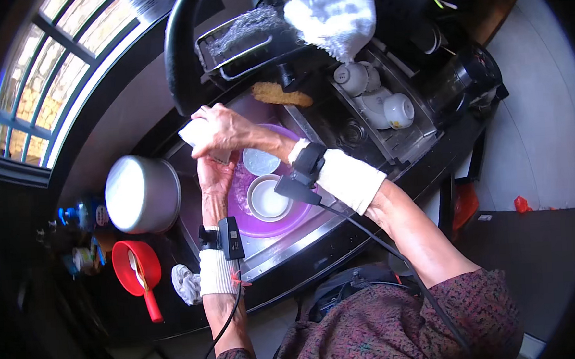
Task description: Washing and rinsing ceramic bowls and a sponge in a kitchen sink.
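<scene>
Over the left edge of the purple plastic basin [294, 223] in the sink, both my hands grip a white dish [192, 132]. Its exact shape is mostly hidden by the fingers. My left hand [217, 176] supports it from below, palm up and wet. From above, my right hand [226, 130] wraps over it with bent fingers. Inside the basin sit a white bowl [269, 198] and a pale bowl [261, 160] with water in it. A dried loofah [281, 94] lies behind the basin, near the tap base.
A black faucet [178, 63] arches close behind my hands. Left stands an aluminium pot [139, 194], with a red dipper [137, 270] and a crumpled cloth [186, 284] nearer me. Washed bowls [399, 110] rest in a steel drainer [414, 141]. A towel [332, 18] hangs at the back.
</scene>
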Motion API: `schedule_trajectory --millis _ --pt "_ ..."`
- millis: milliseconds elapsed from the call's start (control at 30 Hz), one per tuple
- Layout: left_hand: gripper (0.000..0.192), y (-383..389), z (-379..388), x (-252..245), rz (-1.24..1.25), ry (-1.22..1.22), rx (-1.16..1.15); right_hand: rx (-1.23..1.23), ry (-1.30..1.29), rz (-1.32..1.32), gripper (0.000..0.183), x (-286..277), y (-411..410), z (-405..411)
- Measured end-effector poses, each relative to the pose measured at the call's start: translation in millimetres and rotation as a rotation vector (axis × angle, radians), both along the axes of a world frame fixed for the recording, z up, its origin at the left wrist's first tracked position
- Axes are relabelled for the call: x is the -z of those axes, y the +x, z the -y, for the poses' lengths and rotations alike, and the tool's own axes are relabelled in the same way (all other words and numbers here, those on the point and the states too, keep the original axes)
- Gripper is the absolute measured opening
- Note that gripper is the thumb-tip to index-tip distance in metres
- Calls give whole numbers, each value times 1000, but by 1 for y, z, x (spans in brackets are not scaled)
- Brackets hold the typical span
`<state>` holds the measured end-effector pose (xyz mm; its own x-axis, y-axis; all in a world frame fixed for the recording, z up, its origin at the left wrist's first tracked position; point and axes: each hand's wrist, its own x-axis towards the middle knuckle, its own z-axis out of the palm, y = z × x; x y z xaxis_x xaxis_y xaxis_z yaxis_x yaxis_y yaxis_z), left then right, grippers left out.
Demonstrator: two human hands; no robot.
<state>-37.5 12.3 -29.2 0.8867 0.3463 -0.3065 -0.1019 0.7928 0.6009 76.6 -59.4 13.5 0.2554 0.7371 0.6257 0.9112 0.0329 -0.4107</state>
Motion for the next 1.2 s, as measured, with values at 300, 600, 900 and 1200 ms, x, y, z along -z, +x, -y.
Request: schedule_trajectory --millis 300,600,900,1200 --pt "38 4 -8 9 -75 101 -21 88 -255 -245 85 -32 -31 81" --pt "41 21 49 -2 -280 175 172 596 -426 -87 75 -48 50 242" --pt "32 41 96 -9 -285 271 325 981 -427 -131 88 31 143 309" --pt "27 44 94 -2 -368 291 276 1015 -473 -49 87 80 163 313"
